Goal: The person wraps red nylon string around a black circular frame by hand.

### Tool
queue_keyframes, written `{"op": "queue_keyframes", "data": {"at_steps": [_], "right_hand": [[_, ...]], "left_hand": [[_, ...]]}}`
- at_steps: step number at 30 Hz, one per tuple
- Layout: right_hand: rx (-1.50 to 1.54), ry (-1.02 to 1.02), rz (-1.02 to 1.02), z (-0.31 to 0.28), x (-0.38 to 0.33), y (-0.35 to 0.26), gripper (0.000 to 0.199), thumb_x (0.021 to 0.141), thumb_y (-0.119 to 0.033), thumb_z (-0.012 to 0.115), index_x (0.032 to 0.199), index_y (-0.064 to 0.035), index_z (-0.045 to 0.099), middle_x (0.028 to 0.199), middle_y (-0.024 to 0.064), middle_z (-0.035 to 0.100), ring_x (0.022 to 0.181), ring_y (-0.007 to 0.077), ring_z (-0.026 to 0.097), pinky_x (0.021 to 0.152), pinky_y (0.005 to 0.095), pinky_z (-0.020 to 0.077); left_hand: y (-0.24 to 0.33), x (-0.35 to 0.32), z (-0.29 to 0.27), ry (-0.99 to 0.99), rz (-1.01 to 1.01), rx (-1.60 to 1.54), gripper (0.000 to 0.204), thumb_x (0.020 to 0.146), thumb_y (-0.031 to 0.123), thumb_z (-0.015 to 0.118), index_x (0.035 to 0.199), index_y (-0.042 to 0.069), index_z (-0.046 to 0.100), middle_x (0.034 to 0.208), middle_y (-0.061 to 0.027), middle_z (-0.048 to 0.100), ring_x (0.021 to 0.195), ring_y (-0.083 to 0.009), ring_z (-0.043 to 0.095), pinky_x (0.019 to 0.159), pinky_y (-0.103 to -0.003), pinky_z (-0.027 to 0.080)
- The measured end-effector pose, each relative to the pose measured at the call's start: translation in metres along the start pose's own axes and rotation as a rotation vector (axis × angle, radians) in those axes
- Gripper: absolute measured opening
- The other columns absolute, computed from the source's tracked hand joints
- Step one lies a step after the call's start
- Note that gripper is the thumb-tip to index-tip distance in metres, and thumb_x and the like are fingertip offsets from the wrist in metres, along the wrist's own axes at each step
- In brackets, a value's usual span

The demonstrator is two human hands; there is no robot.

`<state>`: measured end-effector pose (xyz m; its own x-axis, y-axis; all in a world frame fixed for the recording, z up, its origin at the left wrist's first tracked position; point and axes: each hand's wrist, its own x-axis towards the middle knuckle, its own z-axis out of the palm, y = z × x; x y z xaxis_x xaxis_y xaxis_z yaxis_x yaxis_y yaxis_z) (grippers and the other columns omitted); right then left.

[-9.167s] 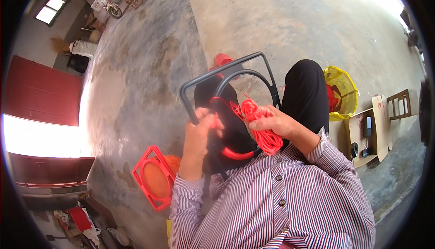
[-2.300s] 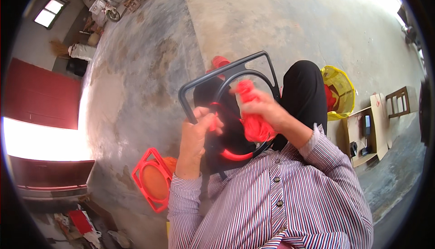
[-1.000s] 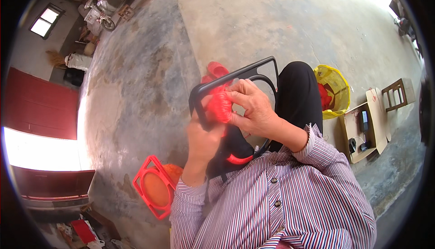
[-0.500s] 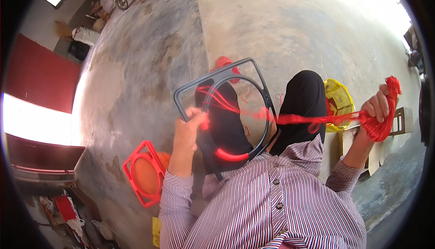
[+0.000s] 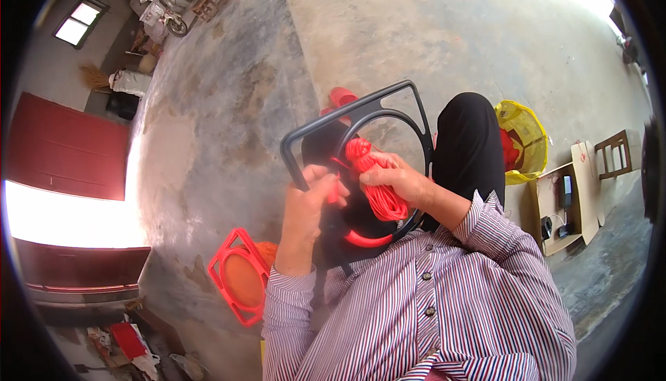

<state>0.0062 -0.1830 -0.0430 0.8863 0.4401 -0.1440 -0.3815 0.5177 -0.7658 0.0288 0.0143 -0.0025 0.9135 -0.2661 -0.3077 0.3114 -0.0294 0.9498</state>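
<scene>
A dark grey plastic frame (image 5: 424, 155) with a round ring inside it leans over my lap. The lower part of its ring is covered in red. My left hand (image 5: 304, 204) is closed at the frame's left side, with a bit of red cord pinched at the fingertips. My right hand (image 5: 399, 181) is wrapped round a bundle of red cord (image 5: 386, 204), held in front of the ring opening, close to the left fingertips. Both hands partly hide the ring's left side and the cord between them.
On the floor at the left lies a red frame (image 5: 220, 289) with an orange round middle. At the right stand a yellow basket (image 5: 538, 138) with red stuff inside, an open cardboard box (image 5: 588, 197) holding dark devices, and a small wooden stool (image 5: 628, 152).
My right hand has come in from the far right to the ring with the cord bundle; the stretched strands no longer show. My left hand stays at the frame, which has shifted slightly right.
</scene>
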Motion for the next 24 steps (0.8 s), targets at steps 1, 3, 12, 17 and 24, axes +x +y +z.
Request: {"op": "queue_keyframes", "data": {"at_steps": [1,3,12,17,24], "right_hand": [[0.007,-0.007,0.002,0.002,-0.002,0.001,0.027,0.087,-0.012,0.061,0.112,-0.0004,0.058,0.096,0.0015,0.061,0.087,0.0079,0.056,0.08,0.024,0.0447],[-0.08,-0.066,-0.016,0.012,-0.015,-0.004,0.026,0.087,-0.011,0.06,0.11,0.0001,0.058,0.101,0.0029,0.061,0.093,0.0093,0.056,0.085,0.0248,0.0435],[-0.214,0.173,-0.001,-0.008,-0.005,0.013,0.017,0.086,-0.012,0.064,0.099,-0.0032,0.057,0.092,0.0044,0.057,0.088,0.0083,0.053,0.076,0.0274,0.045],[-0.114,0.304,-0.067,-0.037,0.023,0.017,0.024,0.084,-0.019,0.065,0.1,-0.002,0.059,0.091,0.0054,0.058,0.086,0.0113,0.055,0.076,0.0281,0.0455],[-0.022,0.063,-0.163,-0.009,0.036,-0.005,0.031,0.079,-0.002,0.067,0.11,0.0008,0.062,0.097,0.0094,0.065,0.092,0.0179,0.063,0.082,0.0292,0.0514]], "left_hand": [[-0.001,-0.001,-0.002,0.008,-0.003,0.006,0.014,0.088,0.011,0.056,0.095,-0.001,0.055,0.076,-0.0155,0.065,0.059,-0.0183,0.062,0.055,-0.027,0.051],[-0.004,0.0,-0.004,-0.001,-0.007,-0.065,0.014,0.088,0.011,0.058,0.095,-0.001,0.055,0.075,-0.015,0.065,0.059,-0.0184,0.061,0.055,-0.028,0.051],[-0.006,0.007,-0.007,-0.03,-0.051,-0.118,0.013,0.087,0.012,0.061,0.089,0.0,0.058,0.071,-0.0128,0.064,0.058,-0.0178,0.061,0.055,-0.029,0.051],[0.008,0.003,0.002,-0.028,-0.031,0.049,0.016,0.085,0.01,0.06,0.093,-0.004,0.062,0.075,-0.0119,0.066,0.063,-0.016,0.064,0.06,-0.027,0.052],[0.007,-0.003,0.008,-0.002,0.144,0.297,0.016,0.081,0.006,0.066,0.094,-0.004,0.066,0.089,-0.0053,0.066,0.074,-0.0117,0.062,0.069,-0.024,0.049]]}}
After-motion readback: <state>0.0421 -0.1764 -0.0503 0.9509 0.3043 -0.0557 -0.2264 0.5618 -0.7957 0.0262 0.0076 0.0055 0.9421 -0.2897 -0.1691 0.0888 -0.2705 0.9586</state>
